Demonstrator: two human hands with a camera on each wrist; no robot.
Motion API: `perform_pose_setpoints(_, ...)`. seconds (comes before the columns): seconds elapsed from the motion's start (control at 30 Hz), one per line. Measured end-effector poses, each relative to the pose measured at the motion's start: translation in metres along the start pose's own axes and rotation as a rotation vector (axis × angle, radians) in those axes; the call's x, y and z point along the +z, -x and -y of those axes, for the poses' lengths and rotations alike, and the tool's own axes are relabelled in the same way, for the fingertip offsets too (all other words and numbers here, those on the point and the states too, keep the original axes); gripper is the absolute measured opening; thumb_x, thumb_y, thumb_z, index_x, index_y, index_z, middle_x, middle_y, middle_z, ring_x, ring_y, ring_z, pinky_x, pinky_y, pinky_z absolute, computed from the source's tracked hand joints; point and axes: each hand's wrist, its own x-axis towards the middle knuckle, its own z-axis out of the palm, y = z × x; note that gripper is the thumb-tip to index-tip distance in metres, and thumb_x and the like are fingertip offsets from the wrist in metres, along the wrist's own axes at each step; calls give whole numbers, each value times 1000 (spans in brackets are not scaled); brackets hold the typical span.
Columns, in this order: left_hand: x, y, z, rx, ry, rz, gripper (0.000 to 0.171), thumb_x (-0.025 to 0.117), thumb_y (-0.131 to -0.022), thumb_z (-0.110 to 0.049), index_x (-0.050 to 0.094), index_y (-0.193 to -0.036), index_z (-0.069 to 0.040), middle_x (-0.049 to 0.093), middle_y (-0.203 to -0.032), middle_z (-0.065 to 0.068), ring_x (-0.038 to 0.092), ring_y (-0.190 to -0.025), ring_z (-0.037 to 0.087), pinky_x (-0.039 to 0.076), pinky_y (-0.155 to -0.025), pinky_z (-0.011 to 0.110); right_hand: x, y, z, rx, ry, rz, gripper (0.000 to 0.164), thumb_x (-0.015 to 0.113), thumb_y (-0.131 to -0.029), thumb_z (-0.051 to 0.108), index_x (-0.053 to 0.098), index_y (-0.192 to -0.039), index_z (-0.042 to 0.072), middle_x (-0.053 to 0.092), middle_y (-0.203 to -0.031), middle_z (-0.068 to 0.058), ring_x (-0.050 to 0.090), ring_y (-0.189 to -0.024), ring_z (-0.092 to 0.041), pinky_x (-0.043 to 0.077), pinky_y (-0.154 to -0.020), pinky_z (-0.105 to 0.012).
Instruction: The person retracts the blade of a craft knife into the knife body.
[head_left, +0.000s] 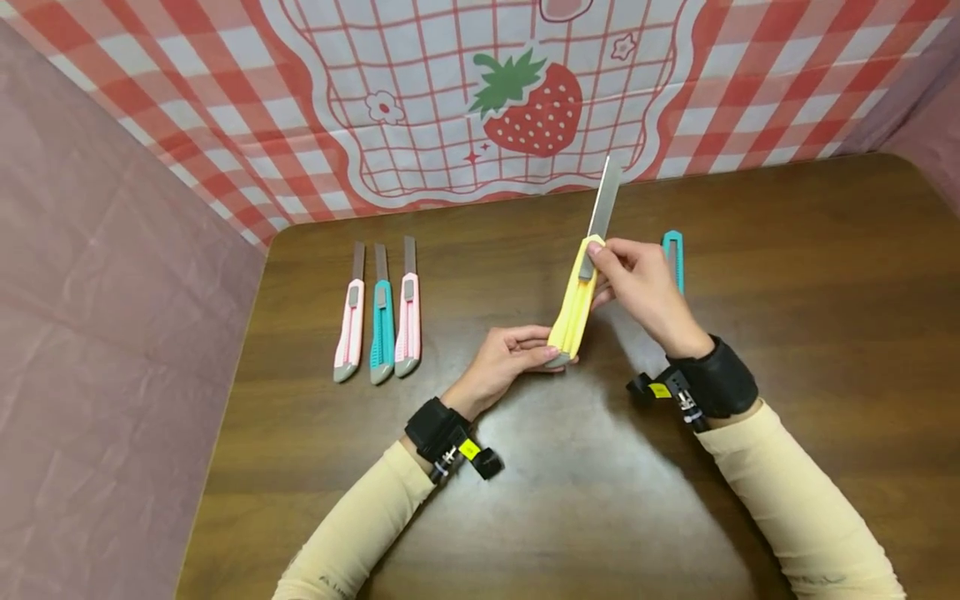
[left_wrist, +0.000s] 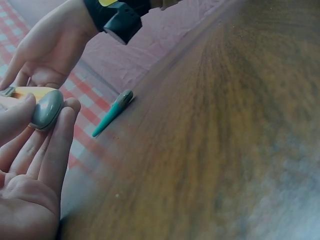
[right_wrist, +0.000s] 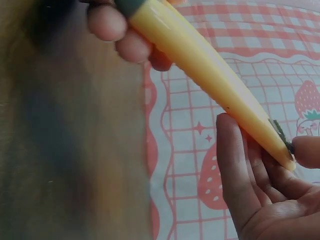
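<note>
A yellow utility knife (head_left: 573, 304) with a grey end cap is held up above the table, its long blade (head_left: 606, 196) extended and pointing away. My left hand (head_left: 506, 362) pinches the grey end between thumb and fingers. Near the blade end, my right hand (head_left: 637, 279) grips the yellow body, its thumb at the grey slider (head_left: 586, 267). The right wrist view shows the knife's yellow side (right_wrist: 210, 75) slanting between both hands. Behind the right hand lies a teal utility knife (head_left: 673, 250), partly hidden in the head view; its grey end shows in the left wrist view.
On the left of the brown table (head_left: 300, 500), a pink knife (head_left: 350, 333), a teal knife (head_left: 382, 333) and another pink knife (head_left: 408, 325) lie side by side, blades extended away. A checked strawberry cloth (head_left: 420, 142) hangs along the far edge.
</note>
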Motion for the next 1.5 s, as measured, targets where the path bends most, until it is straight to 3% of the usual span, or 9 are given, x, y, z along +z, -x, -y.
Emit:
perform_pose_setpoints(0.37, 4, -1, 1, 7, 7, -4, 35, 61, -86, -1, 54, -117, 13, 57, -109, 37, 69, -88, 18, 57, -84, 39, -3, -2, 5, -36, 94, -10, 33, 53, -93, 32, 66, -100, 2, 63, -72, 3, 63, -57, -16, 57, -54, -29)
perform_pose_setpoints(0.53, 6, 2, -7, 10, -28, -17, 34, 61, -86, -1, 55, -116, 12, 57, -109, 37, 69, -86, 15, 58, -82, 36, -4, -1, 11, -65, 90, -22, 29, 55, -92, 27, 67, -99, 2, 65, -72, 7, 63, -58, -13, 56, -55, -25)
perform_pose_setpoints(0.8, 12, 5, -18, 1, -48, -36, 32, 61, -85, 1, 56, -114, 13, 60, -107, 35, 69, -83, 15, 57, -83, 43, -8, 0, 16, -73, 83, -33, 27, 56, -92, 26, 67, -99, 2, 65, -70, 10, 64, -57, -8, 53, -53, -20)
perform_pose_setpoints(1.33, 22, 8, -19, 1, -38, -65, 32, 58, -86, 3, 54, -116, 14, 56, -110, 38, 68, -84, 12, 58, -80, 36, -9, 2, 16, -88, 133, -28, 26, 57, -91, 26, 67, -97, 4, 66, -74, 0, 62, -59, -9, 53, -54, -20)
perform_pose_setpoints(1.5, 23, 7, -18, 7, -54, -74, 31, 59, -86, 2, 55, -115, 13, 57, -109, 38, 68, -84, 11, 59, -79, 34, -9, 1, 15, -94, 120, 24, 23, 57, -91, 22, 66, -97, 2, 66, -80, -7, 63, -64, -6, 55, -57, -22)
